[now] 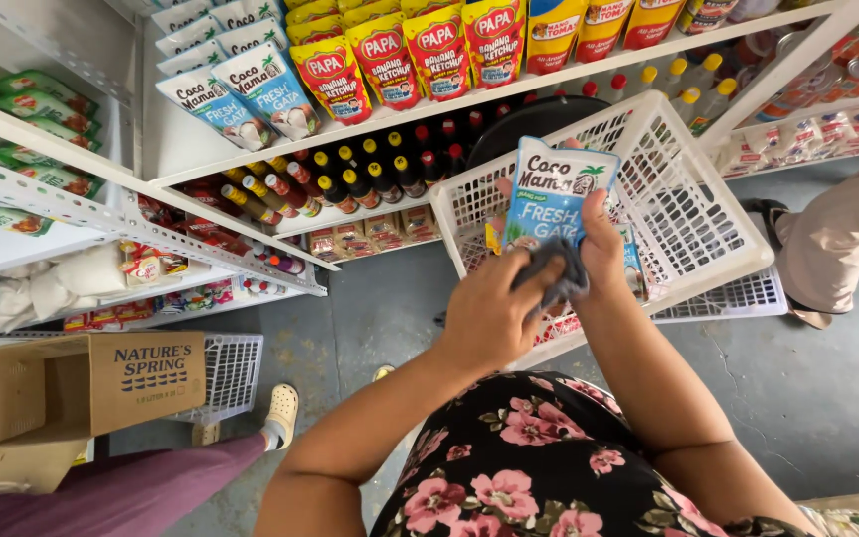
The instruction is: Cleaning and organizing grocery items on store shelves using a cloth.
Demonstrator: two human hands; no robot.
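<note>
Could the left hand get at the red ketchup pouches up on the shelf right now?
Probably not straight away: the left hand is pressing a grey cloth against the blue pouch held by the right hand. The ketchup pouches stand unblocked above.

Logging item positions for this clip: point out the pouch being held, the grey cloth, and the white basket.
blue-and-white pouch (556, 189), head view, middle of its front face.
grey cloth (552, 270), head view, bunched part between the hands.
white basket (708, 179), head view, its right lattice wall.
</note>
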